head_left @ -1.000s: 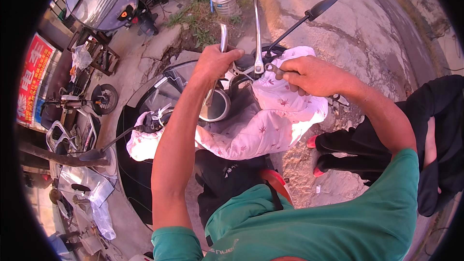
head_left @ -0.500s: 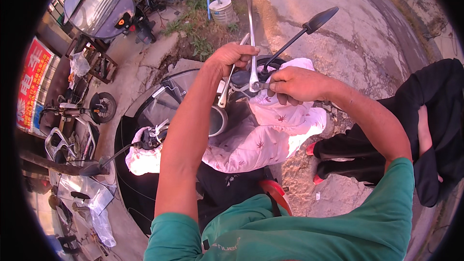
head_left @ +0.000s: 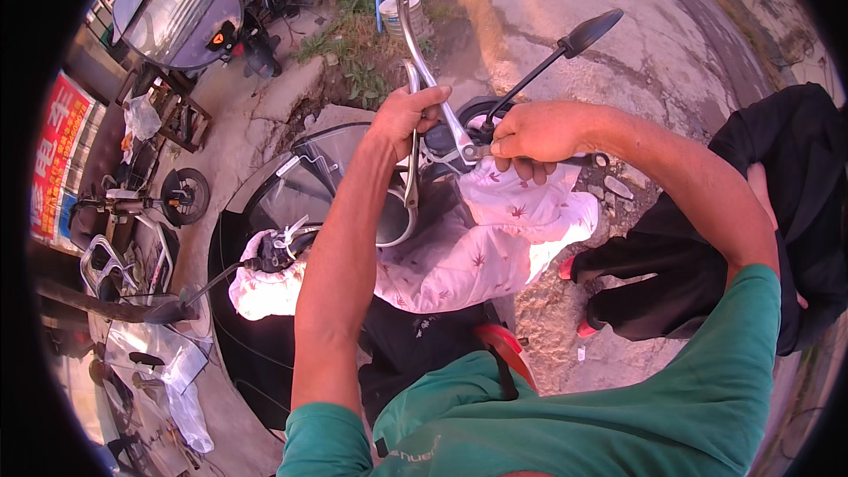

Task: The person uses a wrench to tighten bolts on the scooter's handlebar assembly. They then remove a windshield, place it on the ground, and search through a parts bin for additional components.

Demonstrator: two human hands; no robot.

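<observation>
A long silver wrench (head_left: 412, 146) stands nearly upright in the head view, its long axis running from a ring end low by the scooter's windscreen (head_left: 291, 190) up past the left hand (head_left: 402, 119), leaning slightly toward the right at the top. The left hand's fingers are curled shut around the wrench's shaft, the thumb laid across toward the right; the left forearm rises almost straight up from the green sleeve, elbow bent, wrist a little cocked. Just to the right a second silver lever-like bar (head_left: 433, 79) slants up and left from the handlebar clamp. The right hand (head_left: 539, 132) is closed around the handlebar grip (head_left: 587, 160), fingers wrapped under it, knuckles up, touching the white leaf-patterned handlebar cover (head_left: 495, 238) below. Its forearm comes in from the right, bent at the elbow. Above it the black mirror (head_left: 590, 31) stands on its stalk, tilted up to the right. A person in black (head_left: 707, 256) crouches just beside.
</observation>
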